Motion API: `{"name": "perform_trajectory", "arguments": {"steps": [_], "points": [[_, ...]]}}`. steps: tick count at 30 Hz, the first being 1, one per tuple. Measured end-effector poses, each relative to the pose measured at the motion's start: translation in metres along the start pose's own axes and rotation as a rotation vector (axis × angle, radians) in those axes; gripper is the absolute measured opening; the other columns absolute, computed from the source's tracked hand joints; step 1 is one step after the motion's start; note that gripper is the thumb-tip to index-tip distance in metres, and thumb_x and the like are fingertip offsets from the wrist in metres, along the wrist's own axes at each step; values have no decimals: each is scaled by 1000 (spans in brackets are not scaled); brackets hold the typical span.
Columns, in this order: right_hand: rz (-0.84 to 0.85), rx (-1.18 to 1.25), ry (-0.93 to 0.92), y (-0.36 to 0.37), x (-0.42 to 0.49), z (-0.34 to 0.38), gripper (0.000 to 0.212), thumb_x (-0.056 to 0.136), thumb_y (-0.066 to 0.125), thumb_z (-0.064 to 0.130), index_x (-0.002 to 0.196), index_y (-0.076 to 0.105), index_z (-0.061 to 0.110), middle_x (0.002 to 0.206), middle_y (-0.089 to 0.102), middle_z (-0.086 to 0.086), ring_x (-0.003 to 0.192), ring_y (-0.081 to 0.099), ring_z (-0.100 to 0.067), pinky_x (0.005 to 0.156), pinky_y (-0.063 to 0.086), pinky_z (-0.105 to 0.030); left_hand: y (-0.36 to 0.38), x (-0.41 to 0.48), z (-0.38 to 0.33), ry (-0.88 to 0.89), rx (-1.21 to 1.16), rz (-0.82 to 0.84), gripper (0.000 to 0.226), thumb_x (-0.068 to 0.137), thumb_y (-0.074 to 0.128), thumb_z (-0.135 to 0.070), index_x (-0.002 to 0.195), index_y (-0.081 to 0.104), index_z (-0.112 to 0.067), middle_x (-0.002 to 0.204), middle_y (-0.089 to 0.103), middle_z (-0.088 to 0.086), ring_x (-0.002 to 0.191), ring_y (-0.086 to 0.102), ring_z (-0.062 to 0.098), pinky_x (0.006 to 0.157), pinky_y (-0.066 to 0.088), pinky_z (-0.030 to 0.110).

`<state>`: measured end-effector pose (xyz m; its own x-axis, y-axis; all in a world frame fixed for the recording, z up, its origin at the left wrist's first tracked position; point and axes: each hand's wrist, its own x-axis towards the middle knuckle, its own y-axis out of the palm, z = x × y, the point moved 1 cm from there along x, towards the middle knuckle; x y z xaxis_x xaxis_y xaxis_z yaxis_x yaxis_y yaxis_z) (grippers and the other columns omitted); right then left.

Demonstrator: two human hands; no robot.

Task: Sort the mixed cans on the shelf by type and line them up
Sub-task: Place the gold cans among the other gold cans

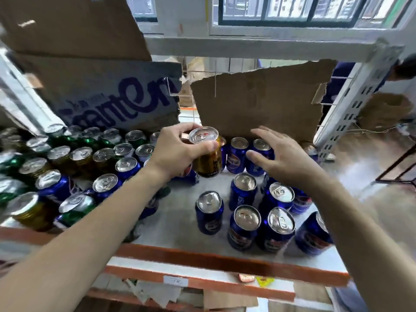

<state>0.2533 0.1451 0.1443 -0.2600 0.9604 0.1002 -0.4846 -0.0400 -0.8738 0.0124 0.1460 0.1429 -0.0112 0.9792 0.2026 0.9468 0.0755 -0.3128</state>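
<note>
Dozens of drink cans (pixel 126 164) crowd a grey shelf (pixel 175 221) where a person is sorting them by type. Just above the frame's centre, at 12 o'clock, the left hand (pixel 177 152) grasps a gold can (pixel 209 165) near its top, thumb and fingers curled round it, and holds it tilted above the shelf board. At its 3 o'clock the right hand (pixel 288 158) is released, with fingers straight and spread. It hovers over 2 back-row Pepsi cans (pixel 238 158) that stand upright before a torn cardboard sheet (pixel 258 104); whether the fingertips touch them cannot be told. The front Pepsi cans (pixel 279 230), all blue, stand in a loose cluster at 5 o'clock, near the orange front beam (pixel 225 260), and 1 at the far right leans. At 9 o'clock, green cans (pixel 90 136), gold cans (pixel 29 212) and blue ones stand mixed, blurred toward the edge. Behind them at 10 o'clock stands a cardboard box with purple lettering (pixel 117 97). A white perforated upright (pixel 351 109) rises at 2 o'clock.
</note>
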Motion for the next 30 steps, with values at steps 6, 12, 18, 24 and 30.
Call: {"name": "perform_trajectory", "arguments": {"steps": [6,12,18,24,30], "points": [[78,-27,-182,42,31,76,69,92,53,56,152,31,31,162,25,5,148,20,-20,120,21,-40,-82,-28,15,-34,102,-164,43,69,90,-29,106,72,-18,96,75,-4,86,69,2,77,54,17],[145,-45,-340,92,40,177,69,92,56,53,153,30,32,161,24,7,148,21,-16,118,19,-33,-188,-75,33,-50,142,-306,26,69,90,-31,88,72,-32,82,74,-10,79,68,3,74,55,21],[199,-45,-439,155,40,297,72,91,56,56,153,27,34,162,22,10,149,18,-14,119,18,-34,-311,-134,63,-68,169,-398,39,67,90,-37,99,69,-33,92,73,-14,89,69,1,78,54,15],[226,9,-513,222,30,417,70,92,55,54,153,28,32,161,23,10,149,17,-13,121,19,-35,-437,-199,99,-118,226,-506,46,55,85,-55,95,68,-39,97,73,-16,94,69,4,80,56,24],[256,27,-582,281,19,515,70,92,57,53,153,26,37,161,22,12,148,18,-13,121,17,-36,-532,-253,122,-164,249,-578,47,57,82,-56,96,72,-31,95,75,-10,92,70,8,80,60,32]]}}
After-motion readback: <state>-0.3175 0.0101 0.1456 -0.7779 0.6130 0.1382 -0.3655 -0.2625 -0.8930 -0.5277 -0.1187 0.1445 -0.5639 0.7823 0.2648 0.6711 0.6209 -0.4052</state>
